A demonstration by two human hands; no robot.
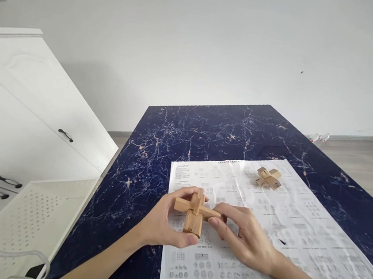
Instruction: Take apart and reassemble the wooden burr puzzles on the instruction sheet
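Observation:
Between my two hands is a wooden burr puzzle (194,219), its interlocking bars forming a cross. My left hand (164,221) grips it from the left, thumb under the near bar and fingers around the far end. The thumb and fingers of my right hand (243,234) pinch the bar that points right. Both hands are over a printed instruction sheet (222,267) showing rows of small diagrams. Toward the sheet's far right corner rests a second, paler wooden puzzle (269,178) with numbers marked on its faces.
Under the sheet is a dark blue marble-patterned table (187,135). White cabinets (44,98) with black handles stand at the left, beside a white perforated panel (28,211) crossed by a white cable (4,253). A white wall (196,43) rises beyond the table.

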